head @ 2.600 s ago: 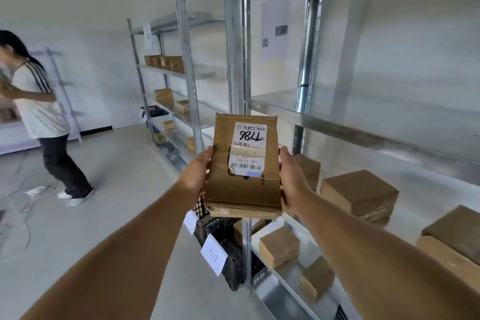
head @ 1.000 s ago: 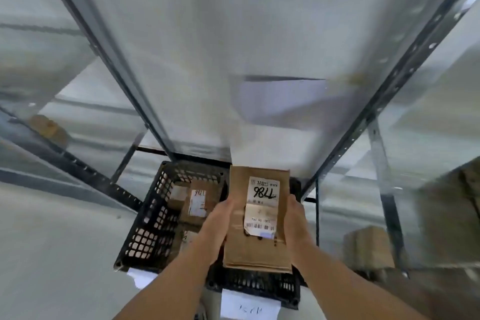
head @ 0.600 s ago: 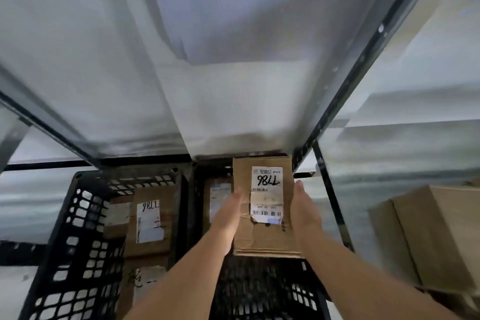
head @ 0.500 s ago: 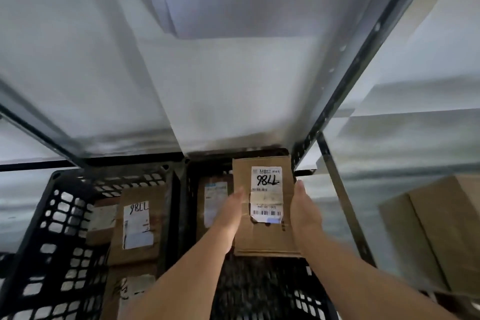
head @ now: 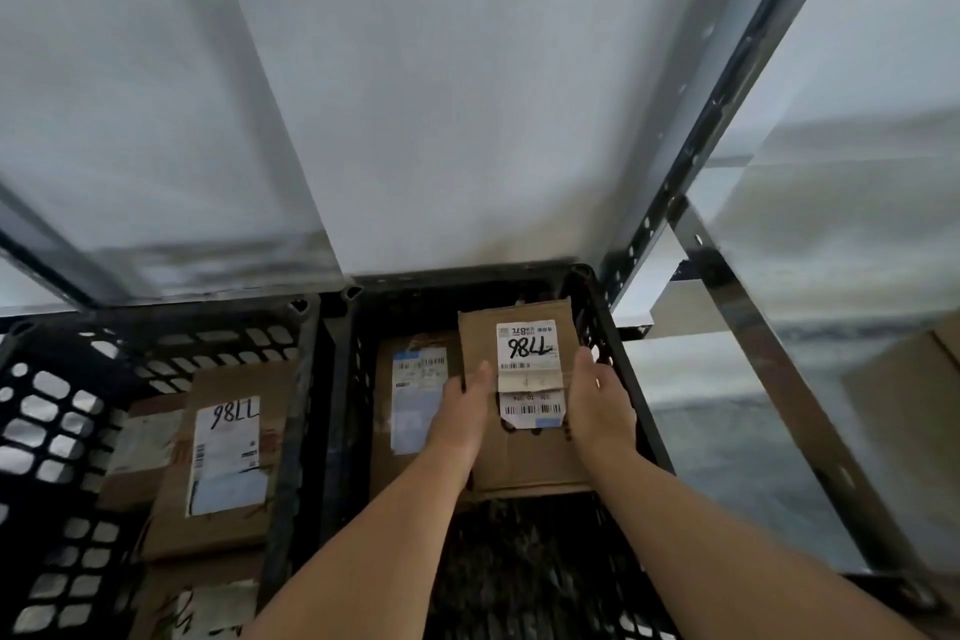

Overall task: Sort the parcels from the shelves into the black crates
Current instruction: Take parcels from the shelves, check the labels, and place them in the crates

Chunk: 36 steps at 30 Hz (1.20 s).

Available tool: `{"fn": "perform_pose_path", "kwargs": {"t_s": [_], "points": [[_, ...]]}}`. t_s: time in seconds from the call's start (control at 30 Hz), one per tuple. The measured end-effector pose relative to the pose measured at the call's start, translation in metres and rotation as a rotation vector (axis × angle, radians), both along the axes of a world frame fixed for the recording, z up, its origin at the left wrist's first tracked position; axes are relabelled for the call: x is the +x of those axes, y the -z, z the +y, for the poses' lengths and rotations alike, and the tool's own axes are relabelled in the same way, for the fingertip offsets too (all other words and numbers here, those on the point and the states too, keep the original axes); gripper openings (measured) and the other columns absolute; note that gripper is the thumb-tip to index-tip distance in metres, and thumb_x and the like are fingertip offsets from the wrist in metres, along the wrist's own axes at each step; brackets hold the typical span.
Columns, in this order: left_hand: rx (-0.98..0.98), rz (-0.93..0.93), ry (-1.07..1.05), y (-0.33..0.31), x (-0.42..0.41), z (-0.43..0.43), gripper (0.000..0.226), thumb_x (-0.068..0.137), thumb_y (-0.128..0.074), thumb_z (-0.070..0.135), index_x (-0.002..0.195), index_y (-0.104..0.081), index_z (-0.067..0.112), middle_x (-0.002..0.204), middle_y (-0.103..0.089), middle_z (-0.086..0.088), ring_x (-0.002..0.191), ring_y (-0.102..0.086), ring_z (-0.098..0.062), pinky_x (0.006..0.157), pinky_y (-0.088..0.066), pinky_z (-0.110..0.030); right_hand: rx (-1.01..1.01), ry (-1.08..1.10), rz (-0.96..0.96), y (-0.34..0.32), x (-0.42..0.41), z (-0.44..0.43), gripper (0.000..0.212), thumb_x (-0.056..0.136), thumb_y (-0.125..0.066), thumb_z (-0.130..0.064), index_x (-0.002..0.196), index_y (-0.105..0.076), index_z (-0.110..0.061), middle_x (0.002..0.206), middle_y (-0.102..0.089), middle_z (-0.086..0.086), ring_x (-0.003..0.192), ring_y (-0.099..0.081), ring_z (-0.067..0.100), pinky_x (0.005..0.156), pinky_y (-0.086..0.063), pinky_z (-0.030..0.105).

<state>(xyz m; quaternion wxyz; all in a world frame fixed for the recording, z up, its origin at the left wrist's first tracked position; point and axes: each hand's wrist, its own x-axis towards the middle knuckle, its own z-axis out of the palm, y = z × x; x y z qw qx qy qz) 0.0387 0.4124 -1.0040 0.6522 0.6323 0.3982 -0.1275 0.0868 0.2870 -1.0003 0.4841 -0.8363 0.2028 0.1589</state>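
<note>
Since half a second ago the parcel [head: 524, 400] has sunk a little deeper into the right crate [head: 605, 327], toward its far right corner. The left hand [head: 462, 413] and right hand [head: 600, 408] clamp it between their palms, one on each long side (label up, handwritten number showing). To finish well, I would lower it flat beside the parcel already inside [head: 410, 400], then spread both hands. The left crate [head: 306, 379] holds others.
</note>
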Motion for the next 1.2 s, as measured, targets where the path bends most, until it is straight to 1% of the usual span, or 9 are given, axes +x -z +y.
{"fn": "perform_pose_path", "kwargs": {"t_s": [0.13,0.33,0.43,0.6,0.73,0.87,1.0,1.1,1.2], "points": [[0.097,-0.018,0.002,0.008,0.003,-0.002,0.057,0.099,-0.037,0.059,0.14,-0.052,0.021,0.131,-0.057,-0.006,0.106,-0.05,-0.019,0.089,-0.035,-0.03,-0.064,-0.045,0.083,0.018,0.011,0.005,0.056,0.104,-0.027,-0.057,0.116,-0.067,-0.02,0.109,-0.071,0.007,0.103,-0.065,0.028,0.095,-0.05,0.04],[0.209,0.074,0.052,0.012,0.01,0.009,0.067,0.1,-0.031,0.06,0.143,-0.049,0.012,0.146,-0.049,-0.013,0.133,-0.044,-0.031,0.105,-0.033,-0.035,-0.199,-0.233,0.169,0.024,0.025,0.012,0.063,0.106,-0.021,-0.056,0.132,-0.059,-0.013,0.122,-0.067,0.013,0.105,-0.063,0.027,0.091,-0.048,0.034],[0.125,0.072,0.023,0.016,0.012,0.01,0.086,0.081,-0.035,0.076,0.144,-0.048,0.019,0.145,-0.05,-0.009,0.131,-0.046,-0.03,0.112,-0.034,-0.043,-0.227,-0.232,0.199,0.03,0.031,0.011,0.07,0.104,-0.019,-0.061,0.138,-0.056,-0.012,0.129,-0.063,0.014,0.118,-0.059,0.031,0.1,-0.046,0.036],[0.011,0.126,0.013,0.024,0.022,0.013,0.081,0.085,-0.047,0.067,0.146,-0.043,0.013,0.14,-0.052,-0.012,0.122,-0.051,-0.03,0.096,-0.045,-0.04,-0.207,-0.134,0.151,0.044,0.03,0.006,0.064,0.108,-0.024,-0.051,0.14,-0.05,-0.001,0.136,-0.058,0.02,0.127,-0.053,0.036,0.1,-0.041,0.038],[-0.043,0.192,0.075,0.019,0.028,0.015,0.063,0.093,-0.052,0.053,0.143,-0.044,0.016,0.142,-0.049,-0.009,0.126,-0.048,-0.028,0.094,-0.045,-0.039,-0.226,-0.247,0.192,0.048,0.033,0.009,0.064,0.109,-0.021,-0.05,0.135,-0.057,-0.004,0.135,-0.059,0.021,0.127,-0.053,0.034,0.103,-0.039,0.038],[0.038,0.225,0.136,0.012,0.036,0.016,0.04,0.094,-0.049,0.055,0.116,-0.048,0.022,0.128,-0.055,-0.009,0.117,-0.052,-0.026,0.099,-0.049,-0.042,-0.171,-0.205,0.18,0.066,0.034,0.012,0.074,0.104,-0.021,-0.062,0.14,-0.053,-0.005,0.137,-0.057,0.02,0.126,-0.052,0.036,0.106,-0.041,0.039],[0.011,0.277,0.246,0.009,0.036,0.003,0.057,0.097,-0.037,0.062,0.14,-0.045,0.027,0.137,-0.048,-0.007,0.113,-0.052,-0.025,0.096,-0.05,-0.044,-0.039,-0.115,0.071,0.082,0.017,0.006,0.054,0.107,-0.03,-0.051,0.13,-0.058,-0.01,0.116,-0.062,0.012,0.098,-0.052,0.025,0.083,-0.038,0.032],[-0.015,0.297,0.233,0.003,0.041,-0.009,0.063,0.102,-0.03,0.059,0.148,-0.039,0.017,0.148,-0.042,-0.011,0.126,-0.046,-0.03,0.104,-0.041,-0.042,0.011,-0.076,0.043,0.093,0.01,0.005,0.056,0.106,-0.03,-0.054,0.134,-0.055,-0.013,0.122,-0.063,0.009,0.105,-0.057,0.026,0.086,-0.042,0.036],[-0.035,0.276,0.203,0.004,0.05,-0.01,0.06,0.104,-0.027,0.053,0.142,-0.046,0.011,0.141,-0.051,-0.011,0.111,-0.054,-0.025,0.084,-0.037,-0.031,0.01,-0.072,0.075,0.096,0.014,0.007,0.06,0.103,-0.031,-0.06,0.139,-0.052,-0.017,0.129,-0.064,0.01,0.108,-0.059,0.027,0.088,-0.046,0.037]]}}
